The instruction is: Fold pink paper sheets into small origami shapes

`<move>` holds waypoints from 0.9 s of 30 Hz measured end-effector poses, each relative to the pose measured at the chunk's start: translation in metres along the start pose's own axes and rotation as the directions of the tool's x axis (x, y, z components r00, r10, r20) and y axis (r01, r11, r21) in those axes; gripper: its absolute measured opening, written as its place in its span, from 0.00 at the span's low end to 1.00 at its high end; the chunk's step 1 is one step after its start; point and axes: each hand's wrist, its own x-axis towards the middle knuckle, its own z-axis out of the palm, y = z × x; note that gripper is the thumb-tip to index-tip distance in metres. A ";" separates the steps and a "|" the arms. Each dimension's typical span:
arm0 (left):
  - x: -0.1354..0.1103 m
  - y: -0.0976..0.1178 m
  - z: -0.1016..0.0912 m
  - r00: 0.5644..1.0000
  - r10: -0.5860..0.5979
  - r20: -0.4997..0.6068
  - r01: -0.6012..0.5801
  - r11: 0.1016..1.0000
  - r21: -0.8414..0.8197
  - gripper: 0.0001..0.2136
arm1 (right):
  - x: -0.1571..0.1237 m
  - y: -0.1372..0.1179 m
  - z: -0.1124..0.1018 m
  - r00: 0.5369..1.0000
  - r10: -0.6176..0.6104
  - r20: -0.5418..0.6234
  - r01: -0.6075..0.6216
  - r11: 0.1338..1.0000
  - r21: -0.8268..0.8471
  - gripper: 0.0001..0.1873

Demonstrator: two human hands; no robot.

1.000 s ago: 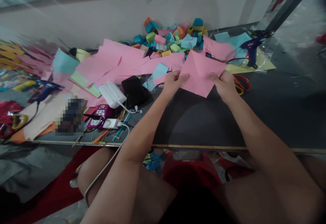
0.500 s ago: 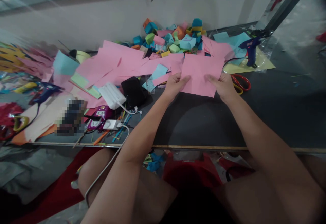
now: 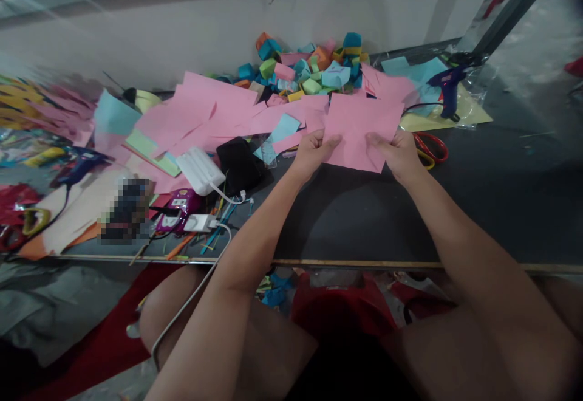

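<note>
Pink paper (image 3: 356, 118) sits between left hand (image 3: 313, 150) and right hand (image 3: 401, 153), each pinching one side, scissors (image 3: 438, 149) just beside the right; the step looks like steadying it, and shifting it calls for both grips together.

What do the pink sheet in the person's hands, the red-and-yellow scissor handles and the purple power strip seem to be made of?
Pink sheet: matte paper or thin card, judging by its thin edges and lack of shine.
Scissor handles: probably plastic, given their smooth, evenly coloured loops.
Purple power strip: likely hard, glossy plastic, as bright highlights show on its casing.
</note>
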 end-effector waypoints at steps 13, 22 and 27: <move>0.002 -0.001 -0.003 0.996 -0.046 -0.074 0.050 0.997 0.053 0.13 | -0.001 -0.007 -0.002 0.996 0.029 0.086 -0.020 0.994 -0.109 0.24; 0.005 -0.009 -0.008 0.999 0.008 -0.049 -0.004 0.997 0.071 0.17 | -0.004 -0.014 0.000 0.990 0.050 0.132 -0.036 0.994 -0.104 0.26; 0.005 -0.008 -0.009 0.998 0.021 -0.064 -0.016 0.997 0.082 0.18 | -0.005 -0.015 -0.001 0.989 0.070 0.127 -0.052 0.989 -0.142 0.26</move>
